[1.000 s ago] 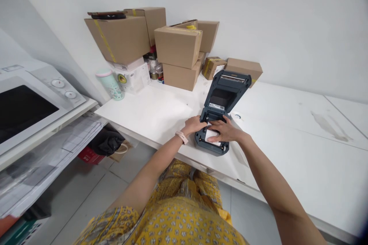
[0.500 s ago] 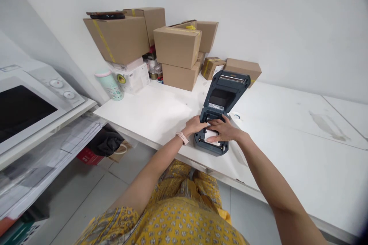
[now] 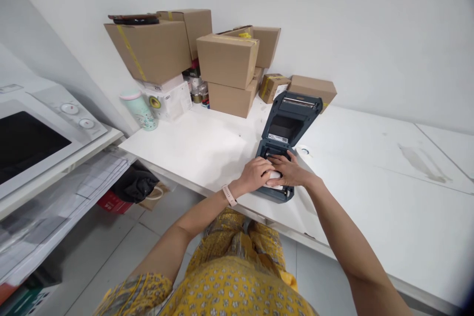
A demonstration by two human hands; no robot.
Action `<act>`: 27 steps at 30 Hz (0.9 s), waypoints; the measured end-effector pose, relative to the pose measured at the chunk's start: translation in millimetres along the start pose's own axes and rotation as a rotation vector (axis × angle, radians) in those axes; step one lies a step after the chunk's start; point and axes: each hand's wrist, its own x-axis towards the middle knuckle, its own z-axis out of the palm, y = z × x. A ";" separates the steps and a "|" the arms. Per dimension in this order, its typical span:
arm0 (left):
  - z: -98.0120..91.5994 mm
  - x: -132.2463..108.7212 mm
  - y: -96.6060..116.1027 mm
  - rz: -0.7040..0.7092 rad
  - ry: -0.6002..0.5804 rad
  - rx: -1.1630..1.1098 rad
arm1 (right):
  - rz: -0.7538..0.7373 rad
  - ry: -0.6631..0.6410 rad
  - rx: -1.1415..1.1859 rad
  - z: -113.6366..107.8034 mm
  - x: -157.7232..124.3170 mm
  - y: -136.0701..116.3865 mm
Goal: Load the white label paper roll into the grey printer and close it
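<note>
A dark blue-grey label printer (image 3: 276, 197) stands on the white table (image 3: 192, 148) with its lid (image 3: 294, 113) tilted up. Inside it is a white roll of labels (image 3: 274, 175), mostly covered by my fingers. My left hand (image 3: 256, 174), with a pink wristband, curls its fingers over the roll's left side. From the right, my right hand (image 3: 291, 170) reaches into the printer, thumb and fingers around the roll. The fingertips are partly hidden inside the housing.
Cardboard boxes (image 3: 225, 61) are stacked along the wall, next to a mint tumbler (image 3: 139, 111). A white microwave (image 3: 48, 128) stands at the left. Behind the printer's right side lies a white ring-shaped roll (image 3: 304, 151).
My left hand has moved from the printer's left edge over the roll, its fingers now curled. My right hand stays about where it was. The printer has not moved.
</note>
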 end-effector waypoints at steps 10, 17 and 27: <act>-16.5 -11.2 1.4 0.024 -0.247 0.043 | -0.002 0.098 0.139 1.1 -18.2 -0.2; -20.1 -14.7 -0.8 0.039 -0.264 0.004 | 0.033 0.244 0.266 19.3 -56.0 -9.4; -28.9 -18.2 -1.3 0.191 -0.330 0.002 | 0.308 0.840 0.523 24.3 -12.6 26.2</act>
